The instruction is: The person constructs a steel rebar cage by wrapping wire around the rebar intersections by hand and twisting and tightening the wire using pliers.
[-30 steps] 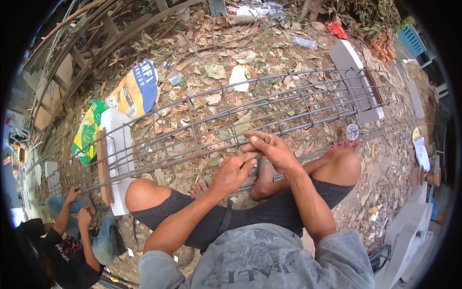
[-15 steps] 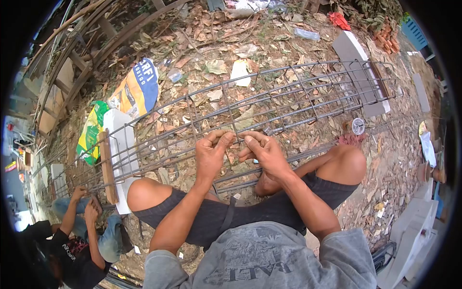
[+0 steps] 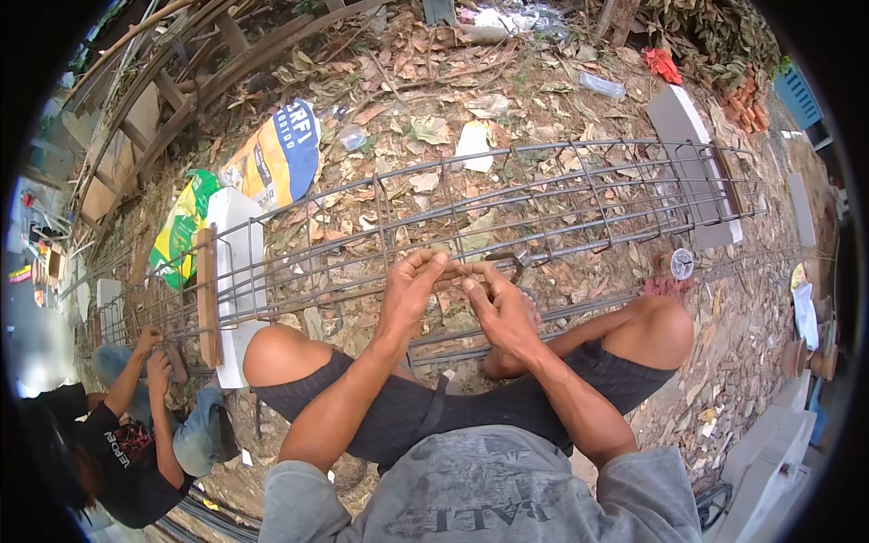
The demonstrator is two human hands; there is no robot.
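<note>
A long rebar cage [image 3: 579, 244] lies across the view, resting on pale blocks at both ends. At its near side, around the middle, my left hand [image 3: 415, 288] is closed in a pinch. Close beside it, my right hand [image 3: 496, 303] also pinches, the fingertips of both hands nearly meeting. Whatever lies between the fingertips is too small to make out. Just right of my right fingertips, a dark tool [image 3: 521, 261] sits at the cage's lower bar.
A co-worker [image 3: 127, 443] sits at the lower left. Pale blocks [image 3: 237, 299] [image 3: 692, 172] stand under the cage ends. Sacks [image 3: 281, 158] lie behind it on leafy ground. A small round container [image 3: 682, 263] is near my right knee.
Over the last second my left hand has risen from below to the cage's near edge, beside my right hand. The view has shifted slightly, and the dark tool now shows more clearly.
</note>
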